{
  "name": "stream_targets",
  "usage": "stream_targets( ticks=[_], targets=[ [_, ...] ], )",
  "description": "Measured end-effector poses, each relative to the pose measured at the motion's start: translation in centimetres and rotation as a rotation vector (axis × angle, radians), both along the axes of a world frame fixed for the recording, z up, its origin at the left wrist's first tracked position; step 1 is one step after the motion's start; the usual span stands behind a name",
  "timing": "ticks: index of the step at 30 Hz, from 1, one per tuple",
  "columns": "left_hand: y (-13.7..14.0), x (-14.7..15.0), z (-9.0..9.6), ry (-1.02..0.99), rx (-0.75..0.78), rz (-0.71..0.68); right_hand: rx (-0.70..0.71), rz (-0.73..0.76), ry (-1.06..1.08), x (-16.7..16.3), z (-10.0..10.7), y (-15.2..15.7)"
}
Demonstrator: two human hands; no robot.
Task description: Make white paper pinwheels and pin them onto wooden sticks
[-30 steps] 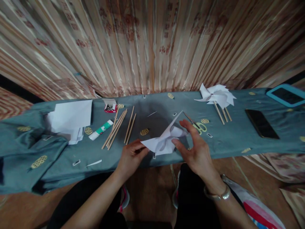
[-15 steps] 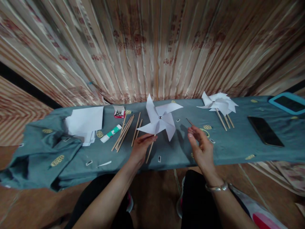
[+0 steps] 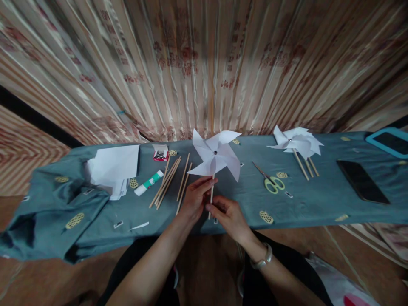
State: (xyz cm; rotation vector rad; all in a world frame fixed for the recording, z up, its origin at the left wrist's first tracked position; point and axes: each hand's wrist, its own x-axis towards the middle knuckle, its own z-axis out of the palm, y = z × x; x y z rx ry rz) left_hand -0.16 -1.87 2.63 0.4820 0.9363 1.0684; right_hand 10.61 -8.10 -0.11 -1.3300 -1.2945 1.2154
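Note:
A white paper pinwheel (image 3: 219, 159) with a shiny round pin at its centre stands up on a thin wooden stick. My left hand (image 3: 196, 195) is closed around the stick just below the blades. Lower down, the fingers of my right hand (image 3: 228, 213) pinch the same stick near its bottom end. Scissors with pale green handles (image 3: 272, 183) lie on the cloth to the right of my hands. Several loose wooden sticks (image 3: 166, 182) lie to the left, close to my left hand.
A glue stick (image 3: 149, 182), a small red box of pins (image 3: 161, 154) and white paper sheets (image 3: 117, 163) lie left. At the right are finished-looking pinwheels (image 3: 298, 142), a black phone (image 3: 362, 181) and a blue-framed tablet (image 3: 390, 142). A patterned curtain (image 3: 204, 68) hangs behind.
My right hand has moved left from beside the scissors and now grips the pinwheel's stick. The pinwheel's blades have turned a little and its stick is more upright.

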Motion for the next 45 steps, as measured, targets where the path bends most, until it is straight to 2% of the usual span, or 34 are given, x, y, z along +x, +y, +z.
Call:
stream_targets(
  ticks=[10,22,24,29,32,37,45],
  targets=[
    [0.0,0.0,-1.0,0.049,0.071,-0.066,-0.071,-0.037,0.035,0.9,-0.3,1.0],
    [-0.1,0.1,-1.8,0.161,0.104,-0.055,-0.031,-0.027,-0.107,2.5,0.4,0.8],
    [0.0,0.0,-1.8,0.179,0.111,-0.044,-0.015,-0.121,-0.121,3.7,0.9,0.9],
    [-0.1,0.1,-1.9,0.202,0.133,-0.075,0.103,-0.534,-0.074,7.2,1.9,1.8],
    [-0.2,0.3,-2.1,0.227,0.142,-0.102,0.197,-0.649,0.014,8.2,2.2,2.7],
    [-0.5,0.6,-2.2,0.270,0.183,-0.124,0.217,-0.580,0.088,7.6,2.5,3.3],
    [-0.5,0.5,-2.4,0.303,0.201,-0.119,0.197,-0.508,-0.027,7.0,2.4,2.5]
  ],
)
